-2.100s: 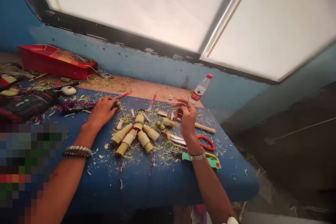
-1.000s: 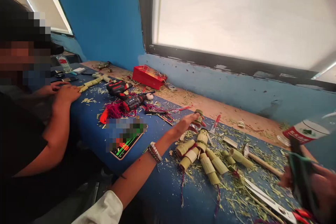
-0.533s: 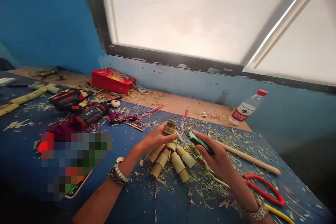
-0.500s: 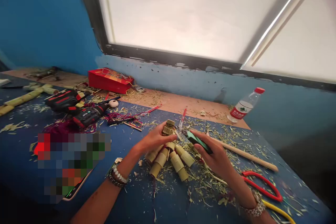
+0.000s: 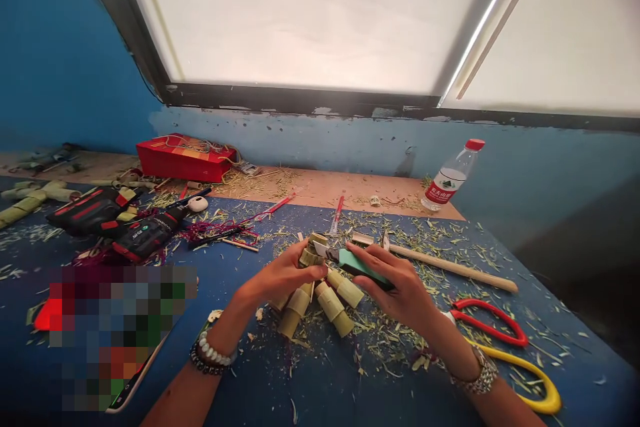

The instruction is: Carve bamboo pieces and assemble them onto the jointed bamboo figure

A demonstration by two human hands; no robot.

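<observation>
My left hand [image 5: 286,275] is closed around a short bamboo piece [image 5: 311,256], part of a figure made of jointed bamboo sections [image 5: 334,309]. Several of those sections hang or lie below it on the blue table. In my right hand [image 5: 395,277] is a utility knife [image 5: 361,265] with a green and black handle. Its blade points left and meets the upper end of the bamboo piece, with my left thumb just beneath. Fingers hide part of the bamboo and of the knife's handle.
Bamboo shavings litter the blue table [image 5: 260,373]. Red-and-yellow-handled scissors [image 5: 500,323] and a wooden stick [image 5: 453,263] lie right. A water bottle [image 5: 450,177] stands behind. Left are a power drill [image 5: 150,233], a blurred-out phone [image 5: 135,383] and a red box [image 5: 185,159].
The knife has moved left, and its blade is now against the bamboo piece. My left hand has tipped the piece slightly. The view has shifted a little to the right.
</observation>
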